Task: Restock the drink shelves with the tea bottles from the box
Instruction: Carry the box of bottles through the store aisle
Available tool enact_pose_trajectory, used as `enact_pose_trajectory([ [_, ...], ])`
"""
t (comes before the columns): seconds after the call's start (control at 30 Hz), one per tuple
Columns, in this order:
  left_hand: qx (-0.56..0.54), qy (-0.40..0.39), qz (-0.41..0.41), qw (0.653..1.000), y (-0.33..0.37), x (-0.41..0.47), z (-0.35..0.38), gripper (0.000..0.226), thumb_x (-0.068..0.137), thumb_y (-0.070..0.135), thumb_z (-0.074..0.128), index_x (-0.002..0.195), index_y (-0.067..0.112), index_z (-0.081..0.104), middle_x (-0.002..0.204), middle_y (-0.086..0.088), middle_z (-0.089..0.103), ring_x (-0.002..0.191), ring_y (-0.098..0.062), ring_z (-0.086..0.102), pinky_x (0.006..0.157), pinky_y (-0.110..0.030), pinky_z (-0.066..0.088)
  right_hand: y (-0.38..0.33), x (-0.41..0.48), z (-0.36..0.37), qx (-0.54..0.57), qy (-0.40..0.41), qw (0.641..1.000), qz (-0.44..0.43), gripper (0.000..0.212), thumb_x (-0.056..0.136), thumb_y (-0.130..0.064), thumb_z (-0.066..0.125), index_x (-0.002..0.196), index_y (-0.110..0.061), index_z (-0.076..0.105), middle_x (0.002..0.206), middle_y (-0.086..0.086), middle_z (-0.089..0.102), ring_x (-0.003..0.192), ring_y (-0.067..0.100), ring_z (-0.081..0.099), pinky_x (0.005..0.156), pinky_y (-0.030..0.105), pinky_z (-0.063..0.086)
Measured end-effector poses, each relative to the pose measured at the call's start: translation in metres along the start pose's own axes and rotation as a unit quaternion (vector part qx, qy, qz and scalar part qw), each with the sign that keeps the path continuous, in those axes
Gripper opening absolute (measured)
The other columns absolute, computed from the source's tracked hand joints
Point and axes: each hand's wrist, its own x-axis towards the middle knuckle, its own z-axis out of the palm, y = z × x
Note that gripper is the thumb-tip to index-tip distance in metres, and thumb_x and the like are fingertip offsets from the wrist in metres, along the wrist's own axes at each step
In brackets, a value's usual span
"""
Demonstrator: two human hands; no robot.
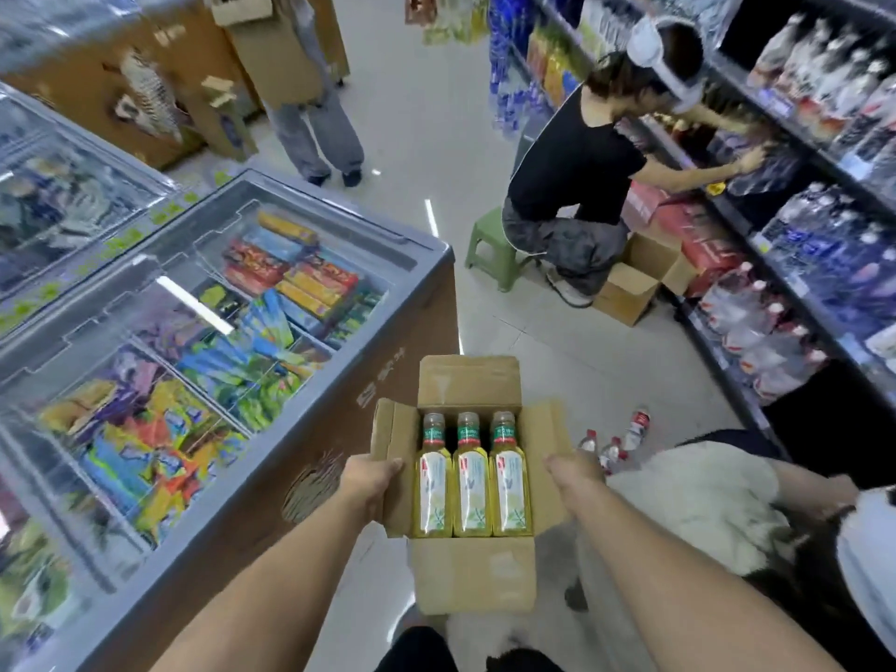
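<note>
I stood in the aisle and watched a person carry an open cardboard box [469,380] at waist height, between the chest freezer [426,249] on their left and the drink shelves [759,242] on their right. The left hand [371,477] was curled round the box's left flap and wall. The right hand [574,470] gripped the right side in the same way, though its fingertips were hidden from me. Inside, three tea bottles [471,482] lay side by side, touching, with their caps pointing away from the carrier. The box was well apart from any shelf.

The step in hand looked to me like bringing the box to the shelves before any bottle came out. To do it well, I judged, the box needed to travel level. The bottles lay loose on their sides and would have slid towards the caps if the far end had dipped. A grip on the walls rather than the flaps alone seemed safer, since a flap could fold under the load.

The route wanted care too. A few water bottles [613,448] lay on the floor just ahead on the right. Someone in a white top [703,497] was crouched close by, and another person [577,172] sat on a green stool [489,249] further along the shelves. Setting the box down near the right bay would have freed both hands.
</note>
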Motion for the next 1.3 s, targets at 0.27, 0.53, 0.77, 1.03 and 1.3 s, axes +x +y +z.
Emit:
enact_pose_trajectory([
  [0.27,0.024,-0.035,0.038,0.998,0.165,0.085,0.043,0.032,0.084,0.014,0.077,0.108,0.002,0.059,0.097,-0.017,0.069,0.084,-0.031,0.07,0.07,-0.043,0.06,-0.143,0.089,0.013,-0.012,0.041,0.999,0.025,0.033,0.076,-0.019,0.07,0.103,-0.001,0.063,0.097,0.015,0.068,0.087,0.032,0.066,0.074,0.037,0.057],
  [0.53,0.065,-0.076,0.061,0.993,0.325,0.148,0.118,0.032,0.09,0.016,0.072,0.114,0.001,0.057,0.096,-0.012,0.065,0.075,-0.024,0.065,0.061,-0.034,0.054,-0.283,0.19,-0.007,-0.03,0.068,0.997,0.032,0.044,0.078,-0.028,0.076,0.107,0.002,0.062,0.105,0.018,0.068,0.095,0.034,0.067,0.072,0.038,0.055],
  [0.77,0.021,-0.052,0.042,0.998,0.452,0.198,0.187,0.036,0.087,0.016,0.073,0.114,-0.004,0.059,0.103,-0.016,0.068,0.082,-0.03,0.067,0.063,-0.038,0.058,-0.432,0.313,-0.024,-0.082,0.061,0.995,-0.008,0.047,0.076,-0.03,0.074,0.115,-0.007,0.062,0.105,0.013,0.066,0.093,0.034,0.065,0.082,0.04,0.057],
  [1.03,-0.06,-0.021,-0.004,0.998,0.59,0.286,0.218,0.04,0.086,0.019,0.076,0.114,-0.002,0.057,0.102,-0.017,0.068,0.086,-0.035,0.069,0.075,-0.051,0.06,-0.625,0.395,0.003,-0.219,0.033,0.972,-0.078,0.041,0.091,-0.036,0.062,0.115,-0.003,0.062,0.103,0.011,0.066,0.1,0.031,0.063,0.078,0.033,0.05],
  [1.3,-0.113,0.025,0.006,0.993,0.732,0.356,0.191,0.037,0.089,0.013,0.074,0.115,-0.003,0.053,0.088,-0.014,0.064,0.072,-0.029,0.064,0.053,-0.041,0.054,-0.777,0.454,0.077,-0.193,-0.016,0.976,-0.101,0.019,0.084,-0.031,0.067,0.081,-0.014,0.059,0.074,0.001,0.057,0.08,0.026,0.062,0.072,0.032,0.053],
])
